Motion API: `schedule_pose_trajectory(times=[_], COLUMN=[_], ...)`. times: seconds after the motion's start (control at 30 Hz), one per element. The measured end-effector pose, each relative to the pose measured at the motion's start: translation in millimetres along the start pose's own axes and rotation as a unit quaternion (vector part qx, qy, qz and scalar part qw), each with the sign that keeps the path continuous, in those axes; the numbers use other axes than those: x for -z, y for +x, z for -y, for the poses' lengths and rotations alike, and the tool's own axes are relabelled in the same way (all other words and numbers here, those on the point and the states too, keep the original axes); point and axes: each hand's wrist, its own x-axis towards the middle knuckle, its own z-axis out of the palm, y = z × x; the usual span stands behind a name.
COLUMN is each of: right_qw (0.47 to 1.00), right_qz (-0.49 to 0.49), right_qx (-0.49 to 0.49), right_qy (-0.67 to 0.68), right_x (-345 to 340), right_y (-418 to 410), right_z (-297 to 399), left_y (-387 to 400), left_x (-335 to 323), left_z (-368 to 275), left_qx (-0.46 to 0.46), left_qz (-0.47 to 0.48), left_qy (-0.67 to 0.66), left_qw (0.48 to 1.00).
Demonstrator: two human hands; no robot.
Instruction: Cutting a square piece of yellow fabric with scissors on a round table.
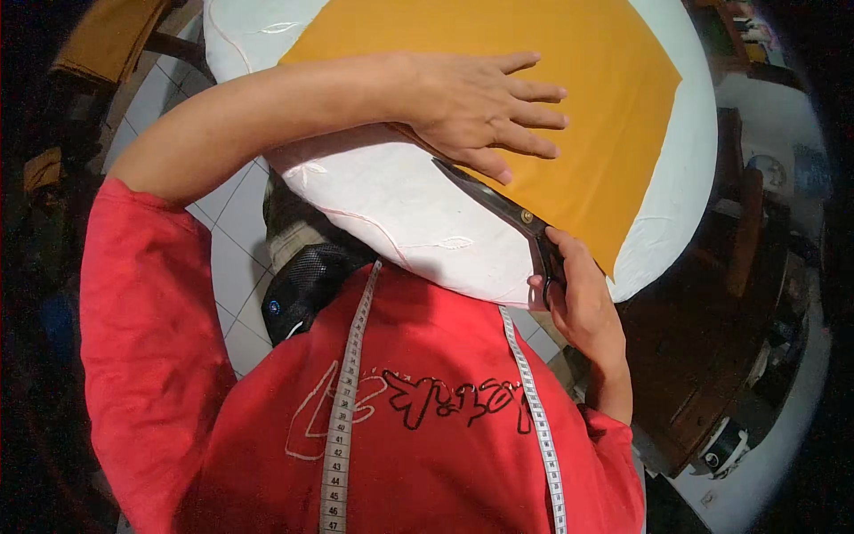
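My left hand [490, 113] lies palm down with fingers spread on a mustard-yellow piece of fabric [600, 107]. In my right hand [590, 294] are the handles of dark fabric scissors [527, 216]. Their blades point up and left along the fabric's near edge, and the tip ends just below my left wrist. Whether the blades have fabric between them cannot be told. The yellow piece rests on a rounded surface covered with white embroidered cloth [407, 207]. Part of the near edge is hidden under my left hand and forearm.
A measuring tape [340, 414] hangs down both sides of my red shirt [440, 474]. Brown fabric [107, 40] hangs at the upper left. To the right stands dark wooden furniture [694, 360]. White floor tiles [233, 227] show below the work surface, near a black object [313, 287].
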Motion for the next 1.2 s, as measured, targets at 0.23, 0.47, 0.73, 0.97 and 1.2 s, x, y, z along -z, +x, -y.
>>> schedule_pose_trajectory(times=[0.23, 0.47, 0.73, 0.97, 1.2], right_qw=[1.0, 0.999, 1.0, 1.0, 1.0], right_qz=[-0.006, -0.001, -0.012, -0.013, -0.017], right_qx=[0.001, -0.001, 0.005, 0.009, 0.006], right_qy=[0.002, 0.04, -0.005, -0.012, -0.021], right_x=[1.4, 0.3, -2.2, -3.0, -6.4], right_y=[2.6, 6.4, 9.2, 19.7, 17.0], right_z=[7.5, 8.6, 10.8, 22.0, 24.6], left_y=[-0.2, 1.2, -0.7, -2.0, -1.6], left_x=[0.0, -2.4, -4.1, -3.1, -0.6], left_z=[-0.8, 0.1, 1.0, 0.8, 0.6], left_qx=[0.006, 0.005, 0.003, 0.005, 0.003], left_qz=[0.0, -0.006, -0.012, -0.012, -0.012], left_qy=[0.0, -0.005, -0.004, -0.009, -0.009], left_qw=[1.0, 1.0, 1.0, 1.0, 1.0])
